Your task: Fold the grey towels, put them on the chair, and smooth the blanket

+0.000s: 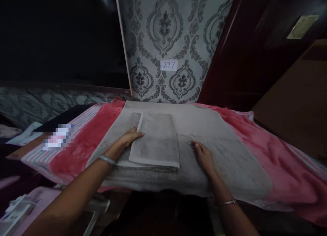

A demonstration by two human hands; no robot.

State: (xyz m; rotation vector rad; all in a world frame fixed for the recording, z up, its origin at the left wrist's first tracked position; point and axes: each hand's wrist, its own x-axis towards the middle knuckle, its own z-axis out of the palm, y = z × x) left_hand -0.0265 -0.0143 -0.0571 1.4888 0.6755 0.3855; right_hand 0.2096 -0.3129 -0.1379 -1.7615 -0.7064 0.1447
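Observation:
A grey cloth (157, 137) with a pale edge lies folded in layers at the middle of the work surface. My left hand (130, 136) grips the left edge of its upper flap, thumb on top and the other fingers partly hidden under the edge. My right hand (203, 156) is to the right of the folded part, over a flat grey fabric area (230, 161). Its fingers are loosely bent and a little apart, with nothing visible in them. Whether its fingertips touch the fabric is hard to make out. Each wrist wears a bracelet.
Beneath the grey fabric spreads a red and pink plush blanket (76, 144) with striped borders. A blurred-out item (58, 137) lies on its left side. Behind stand a large dark screen (61, 38) and patterned wallpaper with a "277" label (169, 65). A cardboard box (296, 93) is at right.

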